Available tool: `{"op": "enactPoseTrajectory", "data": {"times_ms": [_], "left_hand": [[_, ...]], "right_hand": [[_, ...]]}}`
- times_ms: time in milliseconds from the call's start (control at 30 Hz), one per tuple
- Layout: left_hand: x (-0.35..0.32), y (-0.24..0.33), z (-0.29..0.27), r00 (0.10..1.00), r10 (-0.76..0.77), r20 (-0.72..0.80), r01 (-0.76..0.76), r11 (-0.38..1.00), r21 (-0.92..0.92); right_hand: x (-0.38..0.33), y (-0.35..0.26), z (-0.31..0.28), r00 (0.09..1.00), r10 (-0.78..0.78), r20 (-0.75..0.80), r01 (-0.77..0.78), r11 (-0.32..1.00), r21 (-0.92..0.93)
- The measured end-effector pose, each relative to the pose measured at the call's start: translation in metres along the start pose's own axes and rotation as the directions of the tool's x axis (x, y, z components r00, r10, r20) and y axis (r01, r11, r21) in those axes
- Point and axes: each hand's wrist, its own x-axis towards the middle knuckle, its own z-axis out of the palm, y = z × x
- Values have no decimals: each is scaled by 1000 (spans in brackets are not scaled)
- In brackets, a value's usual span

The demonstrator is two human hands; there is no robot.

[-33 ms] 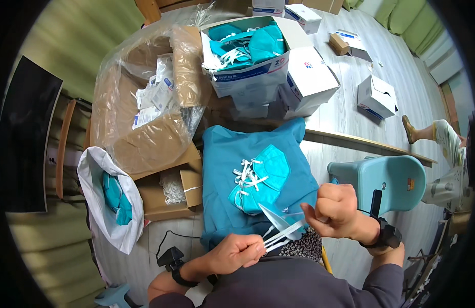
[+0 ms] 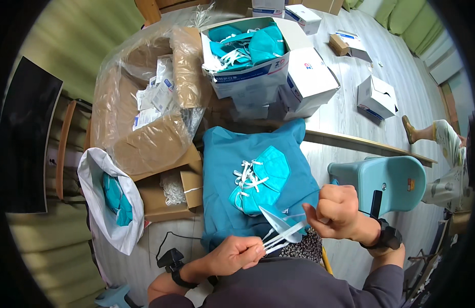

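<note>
Between my hands hangs a face mask [image 2: 279,222], seen nearly edge-on, with its white straps [image 2: 286,234] stretched taut. My left hand [image 2: 238,252] pinches the strap ends low in front of my body. My right hand [image 2: 336,211] is curled into a fist higher up on the right, and the other end of the straps runs to its fingers. Just beyond, a small pile of turquoise face masks [image 2: 272,167] with tangled white straps lies on a blue cloth [image 2: 222,149]. The cloth covers a surface before me.
A white box [image 2: 247,84] full of turquoise masks stands beyond the cloth. To the left are a plastic-lined carton [image 2: 150,149] with packets, a carton of white straps [image 2: 160,205] and a white bag [image 2: 88,205]. A stool [image 2: 365,174] and another person's leg [image 2: 424,134] are right.
</note>
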Motion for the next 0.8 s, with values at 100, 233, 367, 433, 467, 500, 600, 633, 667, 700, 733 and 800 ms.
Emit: {"op": "enactPoseTrajectory", "data": {"times_ms": [100,233,367,433,467,500,600,633,667,700,733,800], "left_hand": [[-11,1,-3,998,-56,17,56,998,-13],[-25,-2,-4,997,-70,16,71,996,-51],[-25,-10,-9,998,-68,2,68,996,-65],[-25,-12,-12,999,-37,21,38,997,-61],[-26,-13,-13,999,-21,31,22,998,-60],[-31,-13,-14,999,-18,33,21,996,-87],[-46,-11,-14,999,-18,-30,14,994,-106],[-42,-8,-12,998,-22,-63,17,997,-71],[-36,-4,-11,995,-25,-99,21,999,-38],[-25,-7,-15,994,16,-106,-26,996,-85],[-13,-8,-14,980,-13,-196,-4,996,-87],[9,-31,-19,968,-55,-244,-34,937,-348]], "right_hand": [[3,0,-5,1000,-12,-3,12,999,-49],[1,7,-18,997,66,-35,-69,991,-115],[1,8,-17,989,136,-58,-141,986,-85],[0,6,-22,981,176,-76,-183,978,-101],[-1,6,-26,977,195,-85,-204,973,-110],[-6,11,-33,970,201,-139,-225,956,-188],[0,20,-42,911,336,-240,-372,920,-121],[-1,15,-38,893,404,-196,-424,903,-72],[-4,16,-30,893,407,-195,-415,910,-1],[-10,18,-19,903,408,-134,-408,913,32],[-15,18,-11,912,402,-75,-398,915,64],[-12,0,19,898,404,175,-433,883,181]]}}
